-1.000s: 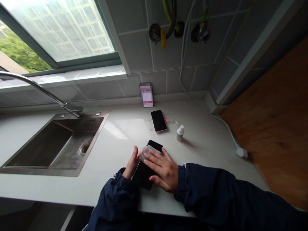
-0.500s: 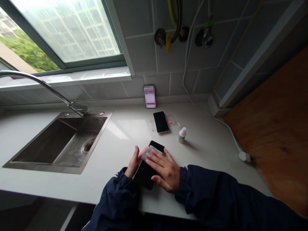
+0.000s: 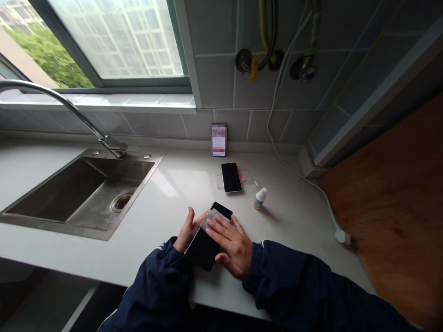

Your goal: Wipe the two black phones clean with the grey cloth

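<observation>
My left hand [image 3: 188, 230] supports a black phone [image 3: 205, 246] from its left side and beneath. The thumb sticks up, and most of the fingers are hidden under the phone. The phone is tilted, its dark face up, close to the counter's front edge. My right hand [image 3: 232, 244] lies over the face with fingers extended, pressing a thin greyish cloth [image 3: 214, 215] against its upper half. Beyond the hands, a second dark-screened phone [image 3: 231, 177] lies on the counter. A small white-capped bottle [image 3: 260, 198] stands upright to the right.
A phone with a lit screen [image 3: 219, 140] leans on the tiled wall. Beside the lying phone are a clear case [image 3: 218, 180] and a pink piece [image 3: 242, 177]. On the left are a steel sink [image 3: 107, 234] and faucet [image 3: 78, 112]. A white cable [image 3: 294, 162] runs down the right.
The view has shifted slightly. Both hands stay on the phone, with the cloth still under my right fingers near its upper half; little else differs.
</observation>
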The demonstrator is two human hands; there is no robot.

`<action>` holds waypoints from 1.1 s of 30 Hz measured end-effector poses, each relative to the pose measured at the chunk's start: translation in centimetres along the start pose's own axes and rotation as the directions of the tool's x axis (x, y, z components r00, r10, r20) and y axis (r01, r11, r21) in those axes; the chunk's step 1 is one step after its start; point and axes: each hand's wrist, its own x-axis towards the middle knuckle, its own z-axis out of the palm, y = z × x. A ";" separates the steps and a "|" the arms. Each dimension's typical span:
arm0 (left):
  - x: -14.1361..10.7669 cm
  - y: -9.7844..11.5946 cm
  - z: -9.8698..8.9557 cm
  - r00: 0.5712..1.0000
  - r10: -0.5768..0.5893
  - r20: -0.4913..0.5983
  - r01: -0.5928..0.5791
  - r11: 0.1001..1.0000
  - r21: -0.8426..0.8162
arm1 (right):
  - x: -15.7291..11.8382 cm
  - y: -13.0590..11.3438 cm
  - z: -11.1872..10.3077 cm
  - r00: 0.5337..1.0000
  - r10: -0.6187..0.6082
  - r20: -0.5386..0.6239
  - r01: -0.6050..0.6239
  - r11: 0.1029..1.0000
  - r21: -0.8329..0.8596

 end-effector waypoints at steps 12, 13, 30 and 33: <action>-0.1 -0.4 0.2 0.997 0.063 0.034 -0.059 0.994 -0.097 | 0.1 0.1 -0.2 1.000 -0.002 -0.002 0.002 1.000 -0.016; -0.1 -0.4 0.3 0.998 0.065 0.014 -0.064 0.993 -0.097 | 0.1 0.0 -0.2 1.000 -0.001 -0.006 0.001 1.000 -0.021; -0.4 -1.1 0.0 0.993 0.088 0.082 -0.070 0.977 -0.203 | 0.9 1.2 -1.1 1.000 0.025 0.009 -0.023 0.976 -0.215; -0.5 -0.9 -0.1 0.994 0.080 0.070 -0.067 0.982 -0.175 | 0.7 0.5 -1.0 0.997 -0.049 0.053 0.058 0.981 -0.188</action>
